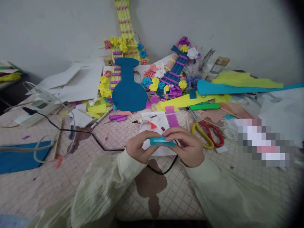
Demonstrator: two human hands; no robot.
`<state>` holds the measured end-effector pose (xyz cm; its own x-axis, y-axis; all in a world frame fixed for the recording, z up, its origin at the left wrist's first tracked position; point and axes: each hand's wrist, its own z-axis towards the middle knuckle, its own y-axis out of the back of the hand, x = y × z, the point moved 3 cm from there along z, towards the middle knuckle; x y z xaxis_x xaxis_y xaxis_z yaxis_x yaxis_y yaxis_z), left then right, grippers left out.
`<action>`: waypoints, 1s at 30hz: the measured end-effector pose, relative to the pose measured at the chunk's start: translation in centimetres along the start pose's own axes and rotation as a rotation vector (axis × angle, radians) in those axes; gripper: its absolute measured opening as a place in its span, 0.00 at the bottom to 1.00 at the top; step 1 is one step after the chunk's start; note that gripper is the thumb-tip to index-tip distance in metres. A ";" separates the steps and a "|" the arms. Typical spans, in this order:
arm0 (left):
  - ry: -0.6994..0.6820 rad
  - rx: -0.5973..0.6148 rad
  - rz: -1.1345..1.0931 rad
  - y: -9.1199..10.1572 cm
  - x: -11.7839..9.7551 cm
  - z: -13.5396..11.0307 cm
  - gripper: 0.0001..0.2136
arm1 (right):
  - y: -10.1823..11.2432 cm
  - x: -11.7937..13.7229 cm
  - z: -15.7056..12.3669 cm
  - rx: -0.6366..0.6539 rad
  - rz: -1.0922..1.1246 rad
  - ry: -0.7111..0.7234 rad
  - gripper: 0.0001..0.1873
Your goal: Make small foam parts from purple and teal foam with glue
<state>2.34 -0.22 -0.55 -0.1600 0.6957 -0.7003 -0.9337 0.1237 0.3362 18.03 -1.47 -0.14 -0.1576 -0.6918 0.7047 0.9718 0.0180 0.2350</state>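
Between my two hands is a small strip of light-blue paper [162, 144] with a thin white piece along its middle. My left hand [140, 146] pinches the strip's left end, thumb below and fingers above. At the other end, my right hand [187, 145] pinches it the same way. Just beyond my fingers a glue gun [146, 121] lies on white paper [163, 117], its black cord [92, 134] running left across the table. A purple paper strip [171, 116] lies behind my right hand.
A blue guitar-shaped cutout [129, 91] leans on paper-flower guitars [116, 69] against the wall. Scissors with red handles [215, 134], yellow-handled scissors [201, 136], a green cutter [205, 106] and a tape roll [230, 134] lie right. A blue sheet [21, 160] and pale cables [74, 110] lie left.
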 end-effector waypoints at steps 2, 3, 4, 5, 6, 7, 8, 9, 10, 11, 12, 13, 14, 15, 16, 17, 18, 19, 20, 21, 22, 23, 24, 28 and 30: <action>-0.018 0.003 0.011 0.0 -0.1 0.1 0.10 | 0.0 0.0 0.0 0.004 0.000 0.011 0.15; -0.027 0.005 0.012 0.0 -0.1 0.1 0.10 | 0.0 0.0 0.0 0.002 0.000 0.012 0.15; -0.034 0.008 0.011 -0.1 -0.2 0.1 0.10 | 0.0 -0.1 -0.1 -0.003 0.000 0.010 0.15; -0.038 0.008 0.009 -0.1 -0.2 0.1 0.10 | 0.0 -0.1 -0.1 -0.007 0.002 0.011 0.15; -0.043 0.007 0.005 -0.1 -0.2 0.1 0.10 | 0.0 -0.1 -0.1 -0.011 0.003 0.009 0.15; -0.047 0.004 0.001 -0.1 -0.2 0.1 0.11 | 0.0 -0.2 -0.1 -0.013 0.006 0.007 0.14; -0.050 0.001 -0.004 -0.1 -0.2 0.1 0.11 | 0.0 -0.2 -0.2 -0.015 0.010 0.003 0.14; -0.050 -0.003 -0.005 -0.1 -0.2 0.1 0.11 | 0.0 -0.2 -0.2 -0.015 0.016 -0.004 0.14; -0.042 -0.003 -0.004 -0.1 -0.3 0.1 0.11 | 0.0 -0.2 -0.2 -0.014 0.023 -0.013 0.14; -0.032 -0.003 -0.003 0.0 -0.3 0.0 0.11 | 0.0 -0.2 -0.2 -0.013 0.032 -0.022 0.14; -0.022 -0.003 -0.001 0.0 -0.3 0.0 0.12 | 0.0 -0.1 -0.2 -0.014 0.039 -0.029 0.14; -0.011 -0.005 -0.002 0.0 -0.4 -0.1 0.12 | 0.1 -0.1 -0.2 -0.017 0.045 -0.034 0.14; -0.005 -0.005 -0.004 0.0 -0.4 -0.1 0.12 | 0.1 0.0 -0.2 -0.020 0.047 -0.039 0.14; -0.004 -0.003 -0.008 0.0 -0.4 -0.2 0.12 | 0.1 0.0 -0.2 -0.023 0.047 -0.040 0.13; -0.008 0.000 -0.012 0.0 -0.4 -0.2 0.13 | 0.1 0.1 -0.2 -0.029 0.045 -0.042 0.13; -0.012 0.001 -0.016 -0.1 -0.4 -0.3 0.13 | 0.1 0.1 -0.1 -0.033 0.045 -0.046 0.12; -0.015 0.006 -0.022 -0.1 -0.3 -0.3 0.14 | 0.0 0.1 -0.1 -0.040 0.049 -0.053 0.12; -0.016 0.007 -0.031 -0.2 -0.3 -0.3 0.14 | 0.0 0.1 -0.1 -0.049 0.057 -0.058 0.12; -0.012 0.006 -0.045 -0.2 -0.2 -0.4 0.15 | 0.0 0.0 -0.2 -0.058 0.068 -0.064 0.13; -0.004 0.005 -0.064 -0.3 -0.2 -0.4 0.15 | -0.1 0.0 -0.2 -0.069 0.081 -0.072 0.13; 0.006 0.004 -0.084 -0.4 -0.1 -0.4 0.15 | -0.1 -0.1 -0.2 -0.078 0.095 -0.080 0.14; 0.019 0.002 -0.100 -0.4 -0.1 -0.4 0.15 | -0.1 -0.1 -0.3 -0.084 0.106 -0.087 0.14; 0.032 -0.006 -0.114 -0.5 -0.1 -0.4 0.15 | -0.1 -0.1 -0.3 -0.087 0.113 -0.095 0.14; 0.071 -0.045 -0.145 -0.6 -0.1 -0.3 0.13 | -0.2 -0.2 -0.4 -0.088 0.106 -0.116 0.13; 0.083 -0.045 -0.149 -0.6 -0.2 -0.2 0.13 | -0.2 -0.2 -0.3 -0.077 0.094 -0.115 0.13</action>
<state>2.87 -0.59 -0.80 -0.0426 0.6106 -0.7908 -0.9621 0.1882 0.1972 17.91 -1.57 -0.58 -0.0801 -0.6021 0.7944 0.9931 0.0206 0.1157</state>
